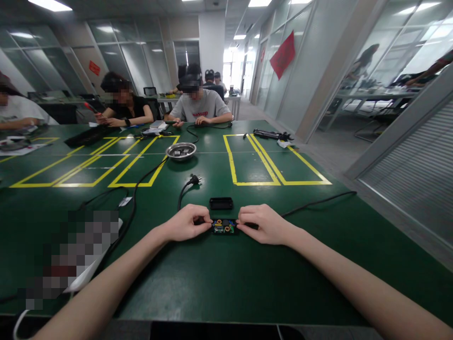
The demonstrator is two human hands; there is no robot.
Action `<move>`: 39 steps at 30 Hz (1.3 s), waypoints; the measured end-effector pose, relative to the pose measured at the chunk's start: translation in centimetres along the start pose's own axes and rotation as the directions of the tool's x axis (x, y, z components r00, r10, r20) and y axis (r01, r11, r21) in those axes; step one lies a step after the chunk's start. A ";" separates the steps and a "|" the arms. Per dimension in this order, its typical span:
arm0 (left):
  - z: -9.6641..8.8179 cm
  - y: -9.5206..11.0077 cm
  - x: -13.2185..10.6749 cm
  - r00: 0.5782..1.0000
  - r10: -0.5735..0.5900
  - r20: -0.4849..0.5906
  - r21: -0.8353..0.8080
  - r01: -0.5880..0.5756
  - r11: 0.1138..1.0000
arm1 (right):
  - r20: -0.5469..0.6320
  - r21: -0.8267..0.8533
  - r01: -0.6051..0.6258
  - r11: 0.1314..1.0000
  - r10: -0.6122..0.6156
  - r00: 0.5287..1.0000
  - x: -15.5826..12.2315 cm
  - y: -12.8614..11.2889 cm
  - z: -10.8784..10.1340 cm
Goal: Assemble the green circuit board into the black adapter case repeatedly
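A small open black power adapter (224,227) with a circuit board and copper coils showing lies on the green table (226,283) in front of me. My left hand (186,222) pinches its left end with curled fingers. My right hand (261,223) grips its right end the same way. The adapter's black lid (221,203) lies flat just behind it. A black cable with a plug (193,180) runs from the left end, and another cable (318,202) leads off to the right.
A metal bowl (181,150) with small parts sits farther back among yellow tape rectangles (276,182). Several people sit working at the far and left side. A black tool (271,135) lies at the back right. A blurred white object (78,264) lies at my left.
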State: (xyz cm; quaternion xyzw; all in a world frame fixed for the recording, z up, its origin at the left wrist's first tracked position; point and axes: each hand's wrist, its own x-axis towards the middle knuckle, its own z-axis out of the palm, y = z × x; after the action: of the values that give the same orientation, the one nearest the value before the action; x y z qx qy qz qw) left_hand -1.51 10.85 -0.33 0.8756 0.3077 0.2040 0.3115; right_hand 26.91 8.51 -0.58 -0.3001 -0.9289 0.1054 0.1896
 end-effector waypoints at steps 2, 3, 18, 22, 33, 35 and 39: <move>0.0 0.2 0.0 0.999 0.033 -0.011 0.033 -0.032 0.999 | -0.023 0.020 -0.062 0.998 0.063 0.998 0.2 0.0 0.4; 0.0 0.3 -0.1 0.999 0.043 -0.012 0.056 -0.042 0.998 | -0.043 0.037 -0.127 0.991 0.129 0.991 0.3 -0.1 0.7; 0.6 -0.1 0.4 0.999 0.024 -0.030 0.097 -0.021 0.995 | -0.025 -0.102 -0.439 0.893 0.439 0.898 1.9 -0.8 1.7; 0.1 -0.8 0.4 0.992 -0.123 0.032 -0.145 0.127 0.981 | -0.038 -0.103 -0.448 0.888 0.447 0.894 2.0 -0.8 1.7; 0.1 -0.7 0.3 0.987 0.017 -0.160 0.233 0.021 0.972 | -0.264 -0.002 -0.350 0.937 0.337 0.904 1.3 0.9 3.2; 0.3 -0.9 0.2 0.987 0.038 -0.153 0.285 0.007 0.959 | -0.286 -0.017 -0.279 0.960 0.263 0.922 1.2 1.3 3.5; 0.8 -1.3 0.2 0.993 0.040 -0.112 0.349 0.002 0.937 | -0.262 0.005 -0.172 0.985 0.167 0.951 1.1 2.0 3.7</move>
State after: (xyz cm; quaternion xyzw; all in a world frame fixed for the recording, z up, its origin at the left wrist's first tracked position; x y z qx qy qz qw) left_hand -1.50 11.46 -1.74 0.9063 0.3482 0.2003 0.1312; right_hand 25.61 10.43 -4.20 -0.3919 -0.8675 0.0724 0.2977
